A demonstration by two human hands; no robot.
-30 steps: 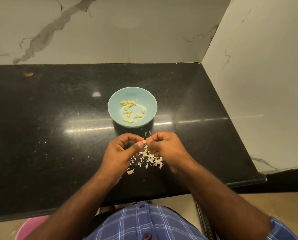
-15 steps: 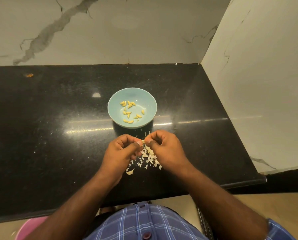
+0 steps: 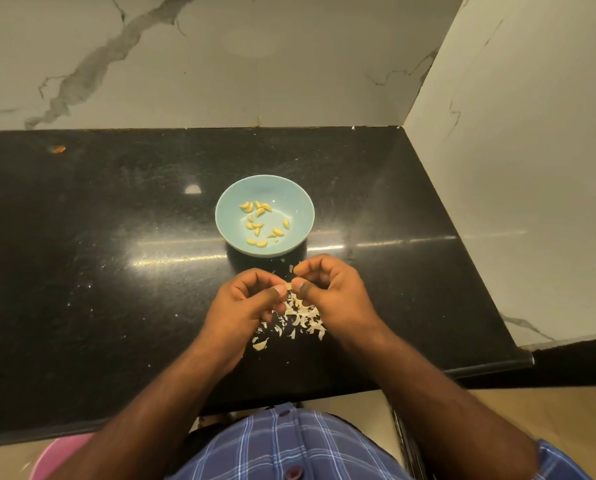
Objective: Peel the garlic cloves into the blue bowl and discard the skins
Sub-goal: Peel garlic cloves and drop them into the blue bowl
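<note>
A light blue bowl [image 3: 300, 206] stands mid-counter with several peeled yellow garlic cloves [image 3: 262, 223] inside. Just in front of it, my left hand [image 3: 244, 306] and my right hand [image 3: 334, 289] meet above the counter. Both pinch one small garlic clove [image 3: 289, 285] between thumbs and fingertips; only its tip shows. Under the hands lies a pile of white garlic skins [image 3: 298, 318] on the black counter [image 3: 116, 271].
Marble walls close the counter at the back and on the right [image 3: 532, 168]. The counter's front edge runs just behind my wrists. A pink object [image 3: 60, 452] shows below the edge at lower left. A small orange speck [image 3: 58, 149] lies far left.
Both hands have lifted slightly toward the bowl while still working the clove. My right fingers have shifted at its tip. The bowl and skins stay put.
</note>
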